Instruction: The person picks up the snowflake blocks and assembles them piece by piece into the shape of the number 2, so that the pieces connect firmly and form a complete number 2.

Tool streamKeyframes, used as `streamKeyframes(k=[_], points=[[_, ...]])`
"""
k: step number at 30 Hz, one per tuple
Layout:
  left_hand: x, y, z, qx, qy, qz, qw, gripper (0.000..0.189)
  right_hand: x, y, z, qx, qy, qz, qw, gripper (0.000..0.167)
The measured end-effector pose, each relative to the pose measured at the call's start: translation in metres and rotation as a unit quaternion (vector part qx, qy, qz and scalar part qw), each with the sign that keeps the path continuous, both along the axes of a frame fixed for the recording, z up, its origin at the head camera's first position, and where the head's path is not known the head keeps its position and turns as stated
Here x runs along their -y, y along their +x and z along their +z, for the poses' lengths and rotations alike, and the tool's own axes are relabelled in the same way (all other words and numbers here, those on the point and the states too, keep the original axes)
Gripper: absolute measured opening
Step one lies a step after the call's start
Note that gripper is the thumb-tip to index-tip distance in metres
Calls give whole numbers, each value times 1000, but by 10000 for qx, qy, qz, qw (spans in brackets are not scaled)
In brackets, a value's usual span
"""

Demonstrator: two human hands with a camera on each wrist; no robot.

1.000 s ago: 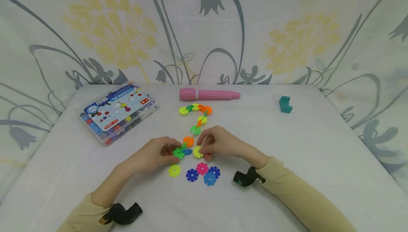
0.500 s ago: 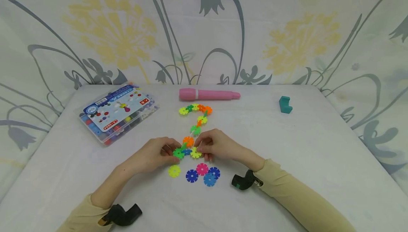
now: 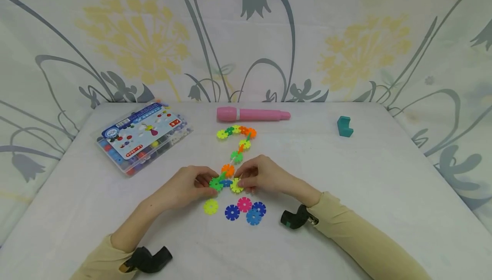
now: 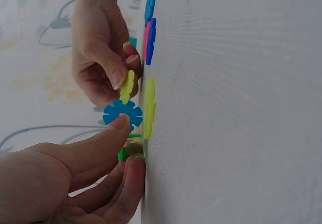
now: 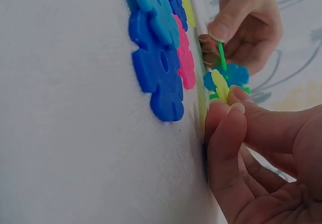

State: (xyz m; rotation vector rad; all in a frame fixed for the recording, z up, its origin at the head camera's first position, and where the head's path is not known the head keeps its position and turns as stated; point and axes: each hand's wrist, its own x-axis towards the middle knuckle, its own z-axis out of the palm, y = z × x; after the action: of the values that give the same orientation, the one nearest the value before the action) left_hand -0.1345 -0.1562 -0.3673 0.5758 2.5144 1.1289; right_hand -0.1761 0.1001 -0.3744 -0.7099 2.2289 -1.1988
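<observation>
A chain of notched plastic snowflake discs curves down the middle of the table, with an orange disc (image 3: 228,170) near its lower end. My left hand (image 3: 188,188) pinches a green disc (image 3: 215,184) at that end. Joined to the green one, a blue disc (image 4: 122,114) bridges the space between my hands. Thumb and fingers of my right hand (image 3: 269,178) pinch a yellow disc (image 3: 236,185), its edge meeting the blue disc in the left wrist view. How deep the notches sit together I cannot tell.
Loose discs lie nearer me: yellow (image 3: 210,206), dark blue (image 3: 232,212), pink (image 3: 244,204) and light blue (image 3: 253,216), which overlaps another dark blue one. Behind are a clear box of beads (image 3: 144,137), a pink tube-shaped object (image 3: 253,114) and a teal block (image 3: 344,126).
My right hand has moved slightly left, bringing the yellow disc from apart up against the blue disc. My left hand has stayed in place on the green disc.
</observation>
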Motion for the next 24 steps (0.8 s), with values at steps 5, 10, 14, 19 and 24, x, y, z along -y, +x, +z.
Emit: streamKeyframes(k=[5, 10, 14, 19, 24], points=[[0, -1, -1, 95, 46, 48, 9999, 36, 1, 0, -2, 131, -96, -99, 9998, 14], [1, -2, -3, 92, 35, 39, 9999, 37, -1, -2, -4, 289, -171, -181, 9993, 21], [2, -3, -4, 117, 84, 52, 9999, 38, -3, -2, -2, 398, -165, -157, 9989, 28], [1, -2, -5, 211, 199, 113, 9995, 40, -2, 0, -2, 338, -200, -125, 9991, 30], [0, -2, -6, 256, 243, 179, 9992, 41, 1, 1, -4, 228, -293, -208, 9991, 28]])
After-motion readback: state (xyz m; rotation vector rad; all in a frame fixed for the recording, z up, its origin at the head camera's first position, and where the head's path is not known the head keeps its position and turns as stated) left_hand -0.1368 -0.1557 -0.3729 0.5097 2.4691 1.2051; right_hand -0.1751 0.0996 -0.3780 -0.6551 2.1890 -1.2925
